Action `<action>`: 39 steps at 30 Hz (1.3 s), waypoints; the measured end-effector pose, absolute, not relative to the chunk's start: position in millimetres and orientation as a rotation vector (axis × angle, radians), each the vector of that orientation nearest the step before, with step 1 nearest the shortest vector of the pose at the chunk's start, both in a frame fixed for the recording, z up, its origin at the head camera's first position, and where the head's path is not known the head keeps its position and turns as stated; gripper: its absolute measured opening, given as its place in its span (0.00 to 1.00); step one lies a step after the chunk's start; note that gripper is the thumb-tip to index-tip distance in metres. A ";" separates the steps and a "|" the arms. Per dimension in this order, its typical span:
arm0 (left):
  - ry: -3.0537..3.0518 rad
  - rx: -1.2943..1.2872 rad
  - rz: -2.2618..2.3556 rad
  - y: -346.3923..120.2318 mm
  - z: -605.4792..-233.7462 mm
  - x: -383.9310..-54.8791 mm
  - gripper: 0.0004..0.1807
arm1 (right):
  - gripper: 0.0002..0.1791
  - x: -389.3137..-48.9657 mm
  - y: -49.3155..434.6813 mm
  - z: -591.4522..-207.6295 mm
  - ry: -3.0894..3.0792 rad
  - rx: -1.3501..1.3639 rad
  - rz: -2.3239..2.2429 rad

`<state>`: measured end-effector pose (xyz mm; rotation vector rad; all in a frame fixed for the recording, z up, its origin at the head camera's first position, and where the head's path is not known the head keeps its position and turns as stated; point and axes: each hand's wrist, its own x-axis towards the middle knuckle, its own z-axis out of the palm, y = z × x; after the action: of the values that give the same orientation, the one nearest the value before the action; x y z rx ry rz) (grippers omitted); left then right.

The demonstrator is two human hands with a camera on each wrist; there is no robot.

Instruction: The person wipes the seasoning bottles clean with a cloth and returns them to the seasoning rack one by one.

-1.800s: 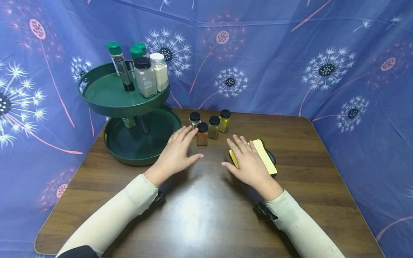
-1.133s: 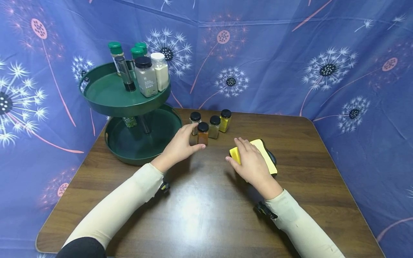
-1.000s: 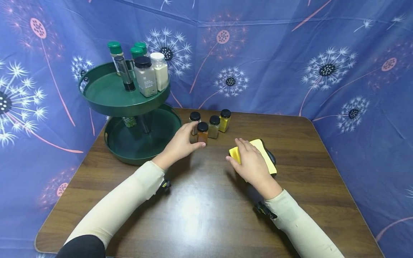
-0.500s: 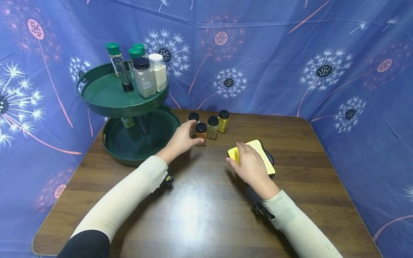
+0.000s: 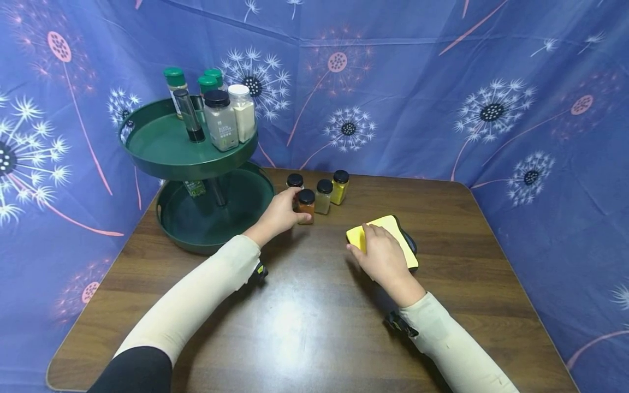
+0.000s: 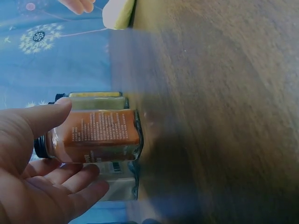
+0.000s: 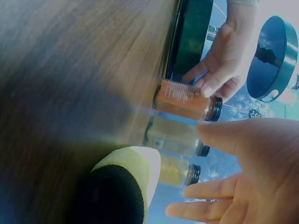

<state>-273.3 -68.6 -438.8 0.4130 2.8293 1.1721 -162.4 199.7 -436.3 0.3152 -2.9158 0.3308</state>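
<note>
My left hand (image 5: pixel 279 214) is curved around a small square spice jar of orange powder (image 6: pixel 100 133) with a black lid. In the left wrist view, the thumb lies along one side near the lid and the fingers along the other. The jar stands on the table. Close behind it are three similar jars: a pale one (image 5: pixel 295 180), a greenish one (image 5: pixel 323 199) and a yellow one (image 5: pixel 340 188). My right hand (image 5: pixel 385 256), fingers loosely extended, hovers over a yellow and black block with a soft-looking surface (image 5: pixel 405 251). The right wrist view shows this hand holding nothing.
A green two-tier round rack (image 5: pixel 194 164) stands left of the left hand. Its upper tier bears several seasoning bottles, including a grey black-lidded one (image 5: pixel 221 123); a green packet (image 5: pixel 195 188) sits in the lower tier. A patterned blue cloth (image 5: pixel 408 98) hangs behind the wooden table (image 5: pixel 319 327).
My left hand has moved forward and right from above the table, and its thumb and fingers have come around the orange jar. My right hand's spread fingers have drawn together over the yellow block.
</note>
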 end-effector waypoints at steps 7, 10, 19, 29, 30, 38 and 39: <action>2.859 0.397 1.130 -64.0 -441.1 -274.0 0.44 | 0.40 -162.0 202.0 -437.9 -2.921 0.299 0.315; 2.884 0.378 1.102 -62.7 -441.5 -274.6 0.44 | 0.40 -162.1 202.7 -438.9 -2.928 0.286 0.313; 2.912 0.351 1.042 -61.7 -445.1 -276.7 0.35 | 0.39 -163.2 203.3 -443.3 -2.956 0.264 0.291; 2.911 0.343 1.109 -62.0 -446.3 -276.0 0.26 | 0.40 -163.0 203.6 -444.3 -2.955 0.255 0.298; 2.911 0.340 1.119 -62.3 -446.6 -275.4 0.26 | 0.40 -162.8 203.8 -444.3 -2.954 0.255 0.297; 2.896 0.342 1.227 -65.0 -438.8 -267.7 0.25 | 0.39 -162.3 206.8 -445.7 -2.950 0.256 0.292; 2.889 0.351 1.242 -65.3 -436.4 -266.3 0.24 | 0.39 -162.2 207.3 -445.9 -2.951 0.254 0.292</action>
<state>-266.3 -65.3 -436.4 0.3512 2.8891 1.2418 -162.2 207.3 -445.9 0.2542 -2.9505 0.2916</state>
